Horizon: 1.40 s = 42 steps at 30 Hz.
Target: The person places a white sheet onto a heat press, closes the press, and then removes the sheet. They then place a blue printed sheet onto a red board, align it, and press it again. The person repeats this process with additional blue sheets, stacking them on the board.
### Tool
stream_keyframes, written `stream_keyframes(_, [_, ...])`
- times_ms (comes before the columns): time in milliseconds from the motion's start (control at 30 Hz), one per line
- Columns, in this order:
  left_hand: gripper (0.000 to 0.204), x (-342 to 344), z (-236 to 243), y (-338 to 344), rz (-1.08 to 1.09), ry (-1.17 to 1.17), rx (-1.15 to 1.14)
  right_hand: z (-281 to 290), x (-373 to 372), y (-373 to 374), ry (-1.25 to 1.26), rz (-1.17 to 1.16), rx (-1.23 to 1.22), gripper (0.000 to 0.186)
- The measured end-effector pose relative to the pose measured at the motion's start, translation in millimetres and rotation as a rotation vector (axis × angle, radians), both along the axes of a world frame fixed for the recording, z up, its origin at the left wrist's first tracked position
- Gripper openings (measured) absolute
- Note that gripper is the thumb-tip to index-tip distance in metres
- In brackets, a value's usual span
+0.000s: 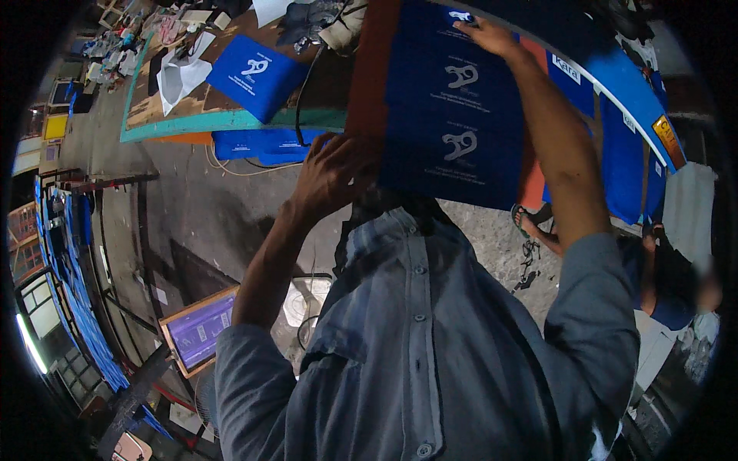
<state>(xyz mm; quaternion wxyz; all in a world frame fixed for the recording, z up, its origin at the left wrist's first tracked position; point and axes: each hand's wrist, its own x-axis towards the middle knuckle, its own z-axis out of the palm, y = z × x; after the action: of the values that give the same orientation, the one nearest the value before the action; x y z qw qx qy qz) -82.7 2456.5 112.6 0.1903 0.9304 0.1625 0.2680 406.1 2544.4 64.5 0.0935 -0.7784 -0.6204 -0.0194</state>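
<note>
Blue fabric panels [453, 115] with white printed emblems lie in a column on a reddish-brown board [366, 84] in front of me. My right hand [490, 37] reaches to their far end. Its fingers are stretched out over the blue cloth, beside the farthest white print. At the board's near left edge is my left hand [332, 175], fingers curled in and partly in shadow. Whatever it may hold there is hidden.
A teal-edged worktable [231, 123] at the far left bears a blue printed piece [257, 75] and white paper [183, 75]. A wood-framed printing screen [201, 330] stands lower left. Blue cloth pieces [615, 146] lie at right, near another person [661, 284]. A dark cord hangs over the worktable's edge.
</note>
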Motion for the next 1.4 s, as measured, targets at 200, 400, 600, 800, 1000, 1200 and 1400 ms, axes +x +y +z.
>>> stream_keyframes(200, [0.038,-2.8,0.8,-2.3,0.004,0.032,0.017,36.9,-58.6,-115.0,0.202,0.051,0.362,0.058])
stream_keyframes(400, [0.029,-5.6,-9.1,-0.7,-0.034,0.002,0.034,46.9,-148.0,-326.7,0.323,-0.233,0.442,0.029])
stream_keyframes(600, [0.029,5.9,18.6,2.2,-0.054,0.064,-0.041,41.9,-178.3,-357.9,0.182,-0.173,0.388,0.022])
stream_keyframes(800, [0.022,79.6,19.3,-27.7,-0.183,0.047,-0.031,46.4,-193.1,-310.2,0.285,0.199,0.388,0.022])
stream_keyframes(1000, [0.023,88.3,5.1,-29.8,-0.236,0.101,-0.084,33.4,-179.7,-299.7,0.352,0.271,0.26,0.022])
stream_keyframes(1200, [0.027,84.1,-0.1,-29.9,-0.228,0.13,-0.033,34.0,-176.4,-299.4,0.322,0.362,0.279,0.03])
stream_keyframes(1400, [0.032,79.2,-16.8,-32.0,-0.205,0.042,0.027,31.9,-184.3,-303.2,0.297,0.291,0.263,0.034])
